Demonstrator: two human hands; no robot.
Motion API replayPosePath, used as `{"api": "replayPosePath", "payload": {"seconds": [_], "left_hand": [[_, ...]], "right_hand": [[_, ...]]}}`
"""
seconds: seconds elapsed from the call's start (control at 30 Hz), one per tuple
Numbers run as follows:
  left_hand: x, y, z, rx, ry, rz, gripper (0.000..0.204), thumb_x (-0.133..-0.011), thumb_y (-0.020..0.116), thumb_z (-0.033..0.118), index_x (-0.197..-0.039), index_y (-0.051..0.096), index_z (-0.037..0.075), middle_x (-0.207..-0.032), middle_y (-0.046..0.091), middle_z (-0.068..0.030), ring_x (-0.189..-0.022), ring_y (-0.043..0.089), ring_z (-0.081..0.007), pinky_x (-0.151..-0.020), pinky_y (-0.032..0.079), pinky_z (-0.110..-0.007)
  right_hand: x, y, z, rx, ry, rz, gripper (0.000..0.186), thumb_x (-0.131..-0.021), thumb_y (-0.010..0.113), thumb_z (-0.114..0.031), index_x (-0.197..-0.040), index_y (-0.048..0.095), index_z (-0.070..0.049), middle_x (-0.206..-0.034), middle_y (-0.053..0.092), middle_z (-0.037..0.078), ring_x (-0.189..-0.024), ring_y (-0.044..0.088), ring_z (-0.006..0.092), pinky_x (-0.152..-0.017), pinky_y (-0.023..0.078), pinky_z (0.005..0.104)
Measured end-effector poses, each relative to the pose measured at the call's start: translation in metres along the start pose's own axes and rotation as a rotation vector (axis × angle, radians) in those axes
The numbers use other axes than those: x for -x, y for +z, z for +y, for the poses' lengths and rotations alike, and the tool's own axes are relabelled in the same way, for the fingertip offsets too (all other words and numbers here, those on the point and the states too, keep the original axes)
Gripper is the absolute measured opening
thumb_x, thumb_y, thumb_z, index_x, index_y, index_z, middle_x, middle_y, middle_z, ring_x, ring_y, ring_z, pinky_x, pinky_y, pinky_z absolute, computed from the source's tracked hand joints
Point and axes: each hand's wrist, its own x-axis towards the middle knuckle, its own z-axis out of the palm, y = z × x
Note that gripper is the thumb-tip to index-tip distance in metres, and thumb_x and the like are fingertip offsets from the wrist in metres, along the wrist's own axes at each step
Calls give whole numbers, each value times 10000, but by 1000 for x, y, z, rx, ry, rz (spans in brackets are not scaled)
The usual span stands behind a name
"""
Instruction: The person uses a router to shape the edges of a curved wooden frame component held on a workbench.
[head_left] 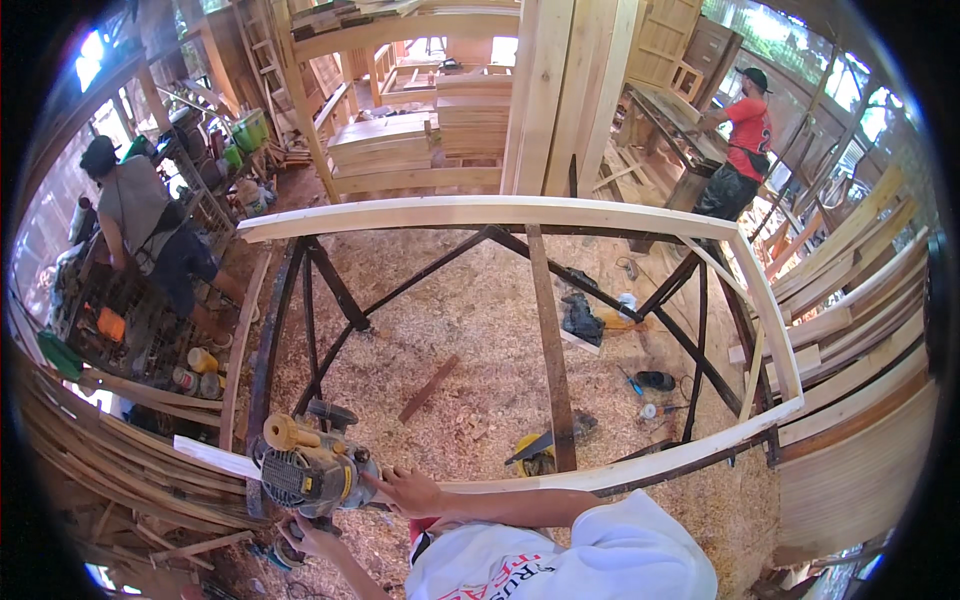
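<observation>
A yellow and grey router (pixel 318 474) with a tan knob is at the near left corner of a pale wooden frame (pixel 480 210). The frame lies on a dark trestle stand (pixel 400 275). My left hand (pixel 312 541) is closed round the router's lower near side, some fingers hidden. From the right, my right hand (pixel 408 492) grips the router's other side, its fingers against the body. A pale wood rail (pixel 215 456) pokes out to the left of the router. The router's bit and its contact with the wood are hidden.
Shavings cover the floor (pixel 440 330), with a handsaw (pixel 540 446), a loose board (pixel 430 388) and small tools beneath the frame. Timber (pixel 860 330) is stacked at right, more strips (pixel 120 450) at left. Two people (pixel 740 140) work farther off, left and right.
</observation>
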Motion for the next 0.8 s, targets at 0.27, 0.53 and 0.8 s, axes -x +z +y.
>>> {"api": "replayPosePath", "payload": {"seconds": [0.27, 0.53, 0.8], "left_hand": [[1, 0, -6, 49, -130, 66, 556, -905, 735, 299, -1317, 525, -10, -1116, 597, -178, -899, 606, -303, -733, 550, -438], [2, 1, 1, 42, -226, 71, 758, -878, 771, 333, -1463, 430, -6, -1209, 586, -216, -946, 634, -328, -727, 590, -434], [-4, -6, -15, 62, -96, 25, 488, -877, 778, 268, -1208, 570, -23, -1119, 606, -170, -888, 588, -281, -682, 526, -416]], "right_hand": [[-1, 8, 4, 23, -24, 41, 995, -859, 702, -314, -1632, 83, -215, -1328, 529, 230, -1106, 615, 350, -751, 554, 451], [0, 6, 4, -13, -31, 38, 1043, -829, 743, -350, -1630, 92, -201, -1340, 530, 238, -1094, 615, 354, -735, 564, 443], [1, 7, 2, -17, -69, 70, 1061, -801, 767, -342, -1624, 123, -163, -1323, 545, 232, -1100, 604, 361, -764, 566, 442]]}}
